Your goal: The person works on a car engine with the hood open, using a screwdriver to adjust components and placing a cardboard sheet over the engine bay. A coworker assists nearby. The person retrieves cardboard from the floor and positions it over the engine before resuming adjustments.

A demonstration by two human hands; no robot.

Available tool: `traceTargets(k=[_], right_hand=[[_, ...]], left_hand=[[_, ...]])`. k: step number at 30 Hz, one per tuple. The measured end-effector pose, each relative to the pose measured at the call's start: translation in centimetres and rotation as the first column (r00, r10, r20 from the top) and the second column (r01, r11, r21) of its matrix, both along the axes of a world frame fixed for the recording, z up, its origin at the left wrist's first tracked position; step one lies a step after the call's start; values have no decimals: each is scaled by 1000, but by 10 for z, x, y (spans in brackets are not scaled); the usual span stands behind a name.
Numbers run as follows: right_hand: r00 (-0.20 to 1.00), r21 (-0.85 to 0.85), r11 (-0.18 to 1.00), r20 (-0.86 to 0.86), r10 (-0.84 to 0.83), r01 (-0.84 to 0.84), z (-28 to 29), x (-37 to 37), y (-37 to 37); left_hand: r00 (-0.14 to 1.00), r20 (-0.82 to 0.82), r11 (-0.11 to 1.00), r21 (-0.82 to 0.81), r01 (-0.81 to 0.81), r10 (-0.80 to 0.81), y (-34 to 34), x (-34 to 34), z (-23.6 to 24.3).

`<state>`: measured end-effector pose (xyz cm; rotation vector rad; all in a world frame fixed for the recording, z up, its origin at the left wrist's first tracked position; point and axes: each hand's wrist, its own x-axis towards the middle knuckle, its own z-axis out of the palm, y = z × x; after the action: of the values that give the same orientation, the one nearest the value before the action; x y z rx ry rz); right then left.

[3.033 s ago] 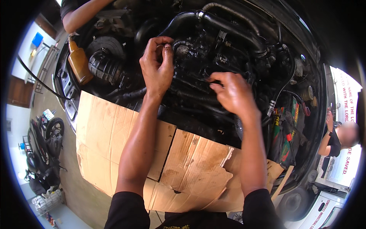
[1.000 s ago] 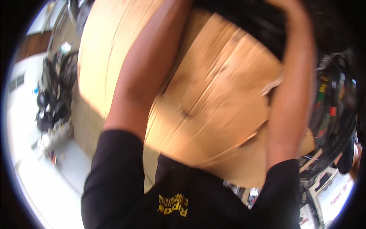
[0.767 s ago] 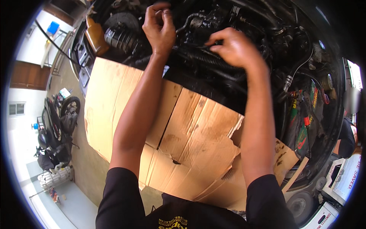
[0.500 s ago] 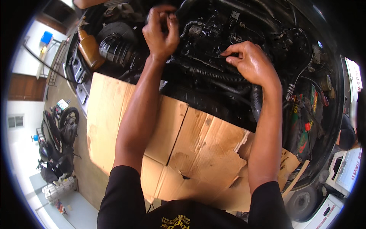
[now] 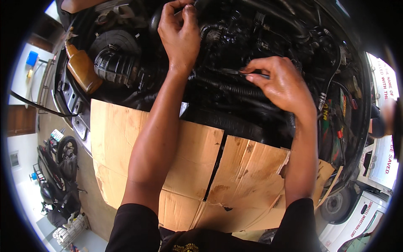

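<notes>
Both forearms reach over a dark, oily engine (image 5: 235,46) in an open engine bay. My left hand (image 5: 180,40) is at the top edge of the view, above the engine's far side. Its fingers are curled together, and whatever they may hold is hidden. To the right, my right hand (image 5: 281,82) pinches a slim dark metal tool (image 5: 231,72) between thumb and fingers. The tool points left, just above a ribbed black hose (image 5: 239,89); its exact kind cannot be made out.
Cardboard sheets (image 5: 189,143) cover the front edge under my arms. A brown plastic bottle (image 5: 84,69) leans by the ribbed air duct (image 5: 115,67). Another person's arm (image 5: 79,4) enters at upper left. A battery (image 5: 331,126) sits at right. Beyond are a motorcycle (image 5: 63,176) and a white vehicle (image 5: 352,222).
The view has shifted a little. My right hand now shows the slim tool extending left from its fingers. My left hand has stayed near the engine's far side, fingers curled.
</notes>
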<state>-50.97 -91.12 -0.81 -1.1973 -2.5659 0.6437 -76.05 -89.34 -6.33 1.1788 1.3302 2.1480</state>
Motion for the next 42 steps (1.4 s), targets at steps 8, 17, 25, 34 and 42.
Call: traceTargets(k=[8,17,25,34,42], right_hand=[[976,-18,1000,216,15,-11,3,8,2],[982,-96,985,107,155,-145,-12,-18,13],[998,14,998,36,57,-58,-21,-32,-13],[999,-27,999,15,-36,36,-22,-43,-15],[988,-119,987,126,-91,106,-5,-36,-17]], left_hand=[[996,77,999,-10,44,-43,6,-9,-8],[981,181,998,-5,65,-63,13,-4,-12],[991,133,999,-22,33,-30,8,-1,-9],[990,114,997,-5,80,-79,9,1,-8],[991,103,996,4,84,-84,11,3,-11]])
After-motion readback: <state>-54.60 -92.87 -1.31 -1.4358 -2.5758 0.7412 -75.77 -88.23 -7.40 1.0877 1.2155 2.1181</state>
